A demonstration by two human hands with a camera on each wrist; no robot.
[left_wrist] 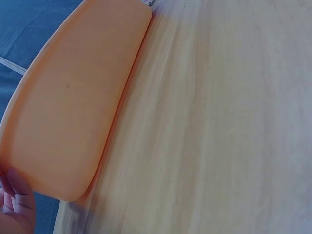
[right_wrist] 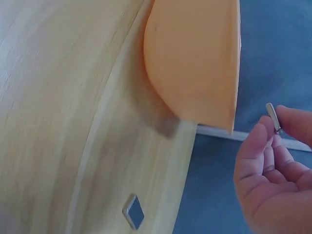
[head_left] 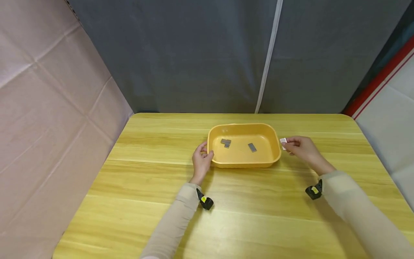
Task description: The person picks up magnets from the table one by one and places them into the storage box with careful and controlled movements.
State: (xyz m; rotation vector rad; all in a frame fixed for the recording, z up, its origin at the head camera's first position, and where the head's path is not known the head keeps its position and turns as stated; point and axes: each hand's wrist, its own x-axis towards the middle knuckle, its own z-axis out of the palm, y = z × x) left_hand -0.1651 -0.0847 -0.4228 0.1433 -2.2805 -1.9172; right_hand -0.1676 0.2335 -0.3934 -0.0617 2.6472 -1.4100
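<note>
A yellow plastic basin (head_left: pixel 239 156) sits on the table, its outer wall (left_wrist: pixel 73 97) filling much of the left wrist view. My left hand (head_left: pixel 202 162) grips the basin's left end, thumb at the rim. Beyond the basin's right end, my right hand (head_left: pixel 304 149) pinches a small flat metal piece (right_wrist: pixel 274 117) between thumb and fingertips; it shines white in the head view. Inside the basin lie a small cluster of grey metal pieces (head_left: pixel 225 142) at the left and a single rectangular piece (head_left: pixel 252 147) right of centre.
Another small metal piece (right_wrist: pixel 133 212) lies on the wooden table (head_left: pixel 245 216), seen in the right wrist view. A dark grey curtain (head_left: pixel 181 57) hangs behind the table's far edge. Pale cloth (head_left: pixel 48 126) covers the left side, and a white panel with red stripes (head_left: pixel 398 93) stands at the right.
</note>
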